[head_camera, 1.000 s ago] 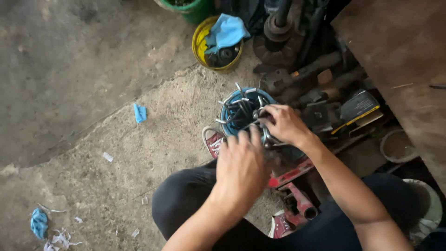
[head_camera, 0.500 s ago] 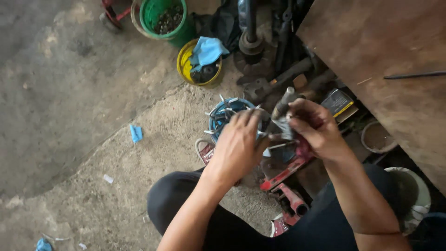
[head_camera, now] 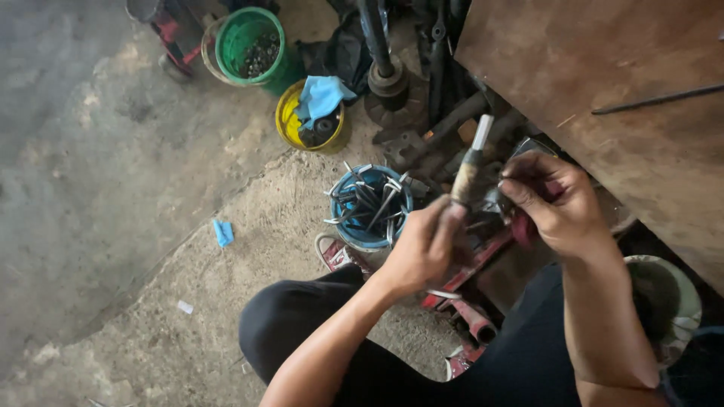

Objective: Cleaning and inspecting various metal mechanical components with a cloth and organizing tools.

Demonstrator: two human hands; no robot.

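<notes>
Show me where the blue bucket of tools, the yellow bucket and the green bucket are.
blue bucket of tools (head_camera: 360,240), head view, on its near rim
yellow bucket (head_camera: 287,124), head view, on its left rim
green bucket (head_camera: 226,44), head view, on its left inner wall

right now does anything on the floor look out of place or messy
Yes. A blue scrap and a small pale scrap lie loose on the concrete floor, and a blue cloth is draped crookedly over the yellow bucket. The metal tools bristle unevenly out of the blue tub.
</notes>
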